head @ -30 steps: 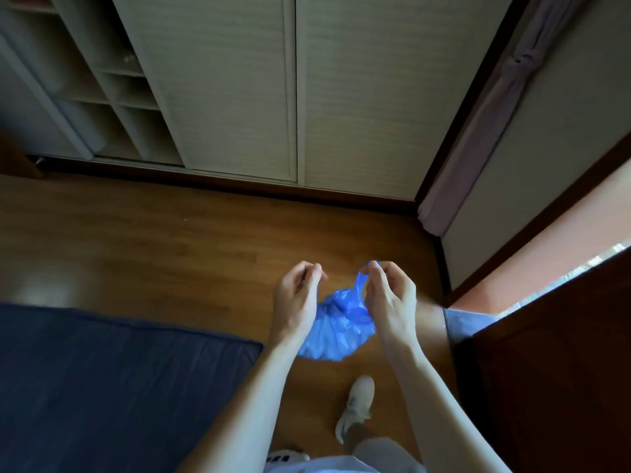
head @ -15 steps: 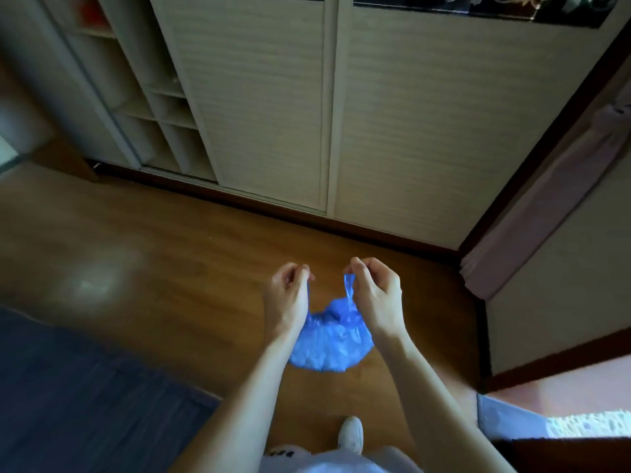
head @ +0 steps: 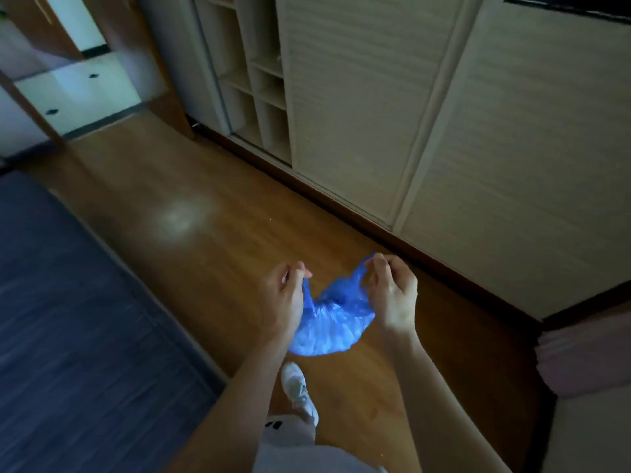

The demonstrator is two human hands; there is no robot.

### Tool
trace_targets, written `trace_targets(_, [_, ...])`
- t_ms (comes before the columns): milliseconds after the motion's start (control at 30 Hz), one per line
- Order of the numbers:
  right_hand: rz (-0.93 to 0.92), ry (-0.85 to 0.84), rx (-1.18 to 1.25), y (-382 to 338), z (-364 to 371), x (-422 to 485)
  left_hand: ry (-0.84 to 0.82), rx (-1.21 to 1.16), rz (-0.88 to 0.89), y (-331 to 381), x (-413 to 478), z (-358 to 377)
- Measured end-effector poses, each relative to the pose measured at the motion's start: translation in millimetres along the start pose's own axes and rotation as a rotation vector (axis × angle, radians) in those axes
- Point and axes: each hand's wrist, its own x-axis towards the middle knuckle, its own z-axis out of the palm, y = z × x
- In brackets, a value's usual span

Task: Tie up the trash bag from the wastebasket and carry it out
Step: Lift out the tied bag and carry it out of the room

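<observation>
The left hand [head: 281, 298] pinches one top corner of the bag [head: 329, 322]. The right hand [head: 392, 295] pinches the other, above the floor [head: 205, 216].

We have a single view, worn on the person's head, looking forward and steeply down. It sits close above the left hand [head: 283, 302] and right hand [head: 392, 295], which meet at the lower middle with the blue trash bag [head: 327, 322] between them. Past them we look along the wooden floor [head: 191, 213] toward the wardrobe doors [head: 358, 97] at the far right. The wide lens bends straight edges, and the frame is tilted
</observation>
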Motion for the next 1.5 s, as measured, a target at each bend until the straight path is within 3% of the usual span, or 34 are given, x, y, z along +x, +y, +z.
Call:
trace_targets(367, [0.027, -0.353, -0.059, -3.7, 194.3, 98.1, 0.275, 0.021, -0.08, 9.3, 164.2, -71.4])
trace_targets(733, [0.041, -0.561, -0.041, -28.6, 368.5, 158.4, 0.436, 0.065, 0.021, 19.0, 306.3, -149.1])
trace_targets(933, [-0.021, -0.689, -0.103, -12.0, 442.1, 190.5, 0.531, 0.044, -0.004, 10.7, 359.5, -187.3])
trace_targets(1100, [0.054, -0.756, -0.08, -4.4, 506.9, 216.6, 0.58, 0.039, -0.036, 2.5, 409.2, -208.5])
trace_targets(1500, [0.034, -0.992, -0.082, -29.4, 700.3, 347.6, 0.8, 0.087, -0.116, 17.6, 608.3, -246.6])
